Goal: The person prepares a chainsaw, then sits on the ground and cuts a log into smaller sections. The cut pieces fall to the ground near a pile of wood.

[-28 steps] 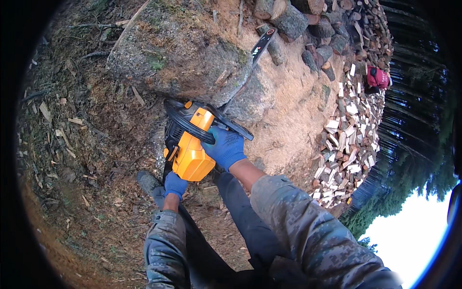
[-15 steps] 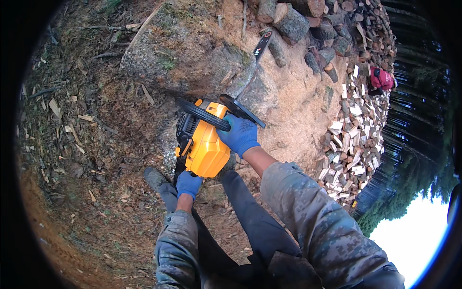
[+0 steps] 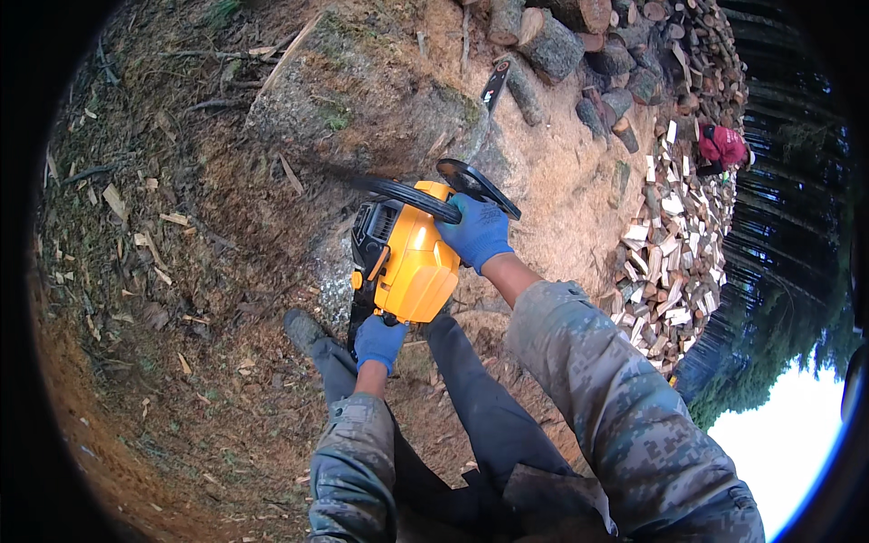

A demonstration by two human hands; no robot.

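Note:
A yellow and black chainsaw (image 3: 418, 267) is between my two blue-gloved hands. Below its body, my left hand (image 3: 380, 342) is closed round the rear handle. My right hand (image 3: 475, 231) grips the black front handle bar at the upper right of the body. Beyond the saw lies a big, rough, grey-brown block (image 3: 362, 100) with mossy patches; whether it is a log or a stump I cannot tell. A dark guide bar tip (image 3: 495, 83) shows at the block's far right edge, in line with the saw. The bar's middle is hidden.
Cut logs (image 3: 550, 45) lie beyond to the right, and split firewood (image 3: 665, 262) is heaped at the right. A person in a red top (image 3: 721, 145) bends beside the pile. Sawdust (image 3: 561, 199) covers the ground. My left boot (image 3: 303, 330) stands near the saw.
The chainsaw and both hands have shifted slightly right and away from me in the picture. The whole view has slid a little to the right too. Both grips stay the same.

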